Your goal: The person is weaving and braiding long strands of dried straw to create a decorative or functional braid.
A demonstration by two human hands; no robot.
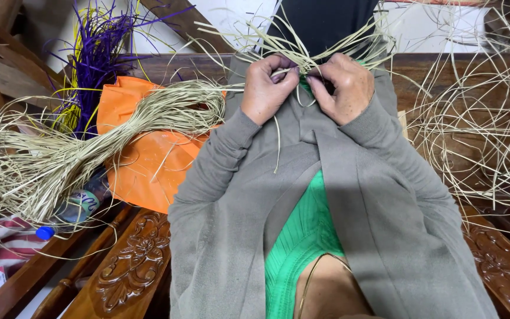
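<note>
The person's left hand (268, 87) and right hand (342, 85) meet close together in front of the chest, both closed in a pinch on the crossing point of a small bunch of pale, flat straw strands (302, 58). The fingertips of the two hands almost touch at that crossing. From the pinch the loose ends fan out above and to both sides, and one thin strand hangs straight below the left hand over the grey cardigan (361, 201).

Well out from the left hand lies a thick hank of the same pale straw (90, 139), draped over an orange plastic bag (143, 162). Beyond that stands a tuft of purple and yellow dyed fibres (98, 50). Under the hank a plastic bottle with a blue cap (72, 210) lies on its side. Out from the right hand, loose coils of thin pale cane (479, 136) spread over the dark carved wooden seat (131, 266).

The risk seems to sit in the pinch itself. The strands are thin and springy, so if either hand eases its hold the crossing could likely spring apart and the fanned ends slip out of order. A sharp fold might crack a dry strand. The trailing ends near the left hand could also snag in the big hank.
</note>
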